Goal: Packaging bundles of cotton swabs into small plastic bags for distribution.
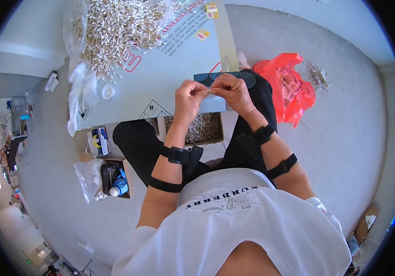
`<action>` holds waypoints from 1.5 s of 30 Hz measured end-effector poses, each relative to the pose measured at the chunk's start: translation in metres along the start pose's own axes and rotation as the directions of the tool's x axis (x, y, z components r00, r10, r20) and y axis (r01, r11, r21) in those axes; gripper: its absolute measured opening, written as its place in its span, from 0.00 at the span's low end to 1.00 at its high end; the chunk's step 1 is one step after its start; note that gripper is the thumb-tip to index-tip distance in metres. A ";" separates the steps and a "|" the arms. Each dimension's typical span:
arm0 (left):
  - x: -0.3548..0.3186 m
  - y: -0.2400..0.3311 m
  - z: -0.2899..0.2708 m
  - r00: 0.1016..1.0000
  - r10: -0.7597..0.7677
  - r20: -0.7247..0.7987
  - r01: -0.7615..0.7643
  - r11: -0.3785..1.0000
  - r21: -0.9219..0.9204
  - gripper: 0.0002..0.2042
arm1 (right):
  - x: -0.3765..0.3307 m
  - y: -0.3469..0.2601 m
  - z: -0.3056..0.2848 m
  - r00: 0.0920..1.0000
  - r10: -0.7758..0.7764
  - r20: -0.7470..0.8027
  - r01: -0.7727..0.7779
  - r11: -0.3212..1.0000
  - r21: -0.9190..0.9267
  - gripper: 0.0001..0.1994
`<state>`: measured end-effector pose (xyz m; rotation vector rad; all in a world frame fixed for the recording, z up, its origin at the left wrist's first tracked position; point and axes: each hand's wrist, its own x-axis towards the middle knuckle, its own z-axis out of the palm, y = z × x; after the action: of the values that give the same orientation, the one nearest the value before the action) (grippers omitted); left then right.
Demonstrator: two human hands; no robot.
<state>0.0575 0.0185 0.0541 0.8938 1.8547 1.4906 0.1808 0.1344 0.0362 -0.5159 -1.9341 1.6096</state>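
Observation:
My left hand [189, 101] and my right hand [232, 93] meet above the near edge of the table. On both, thumb and forefinger are pinched together, and the fingertips almost touch. Something small and pale seems to lie between them, too small to name. Just behind the hands a dark blue, flat strip with rounded ends [247, 80] lies on the table, partly hidden by my right hand. A large heap of cotton swabs [119, 27] spreads from a clear plastic bag [74, 34] at the table's far left.
The table [128, 99] has white tissue-like wads [89, 89], a small white roll [108, 92] and yellow labels [202, 34]. Between my knees stands a box of swabs [202, 126]. On the floor are a red bag of pink packets [294, 89], loose swabs [316, 76] and a carton [126, 179].

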 end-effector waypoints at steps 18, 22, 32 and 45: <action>0.005 -0.016 0.000 0.871 0.491 -0.026 -0.455 0.825 0.335 0.08 | -0.007 0.001 0.010 0.991 0.008 -0.133 -0.012 0.999 -0.030 0.04; 0.005 -0.011 -0.003 0.935 0.353 -0.016 -0.336 0.903 0.270 0.07 | -0.007 -0.004 0.010 0.990 -0.020 -0.139 0.005 0.994 -0.107 0.04; 0.007 -0.011 -0.008 0.998 0.037 0.048 -0.032 0.995 -0.096 0.03 | 0.003 -0.005 0.020 0.945 0.266 -0.190 -0.286 0.955 -0.083 0.09; 0.007 -0.006 -0.011 0.963 0.260 0.068 -0.269 0.943 0.199 0.04 | -0.010 -0.003 -0.007 0.997 0.005 -0.082 -0.005 1.000 0.010 0.04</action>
<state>0.0437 0.0166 0.0505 1.3074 1.9445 1.4371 0.1924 0.1329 0.0379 -0.5748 -1.8648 1.5753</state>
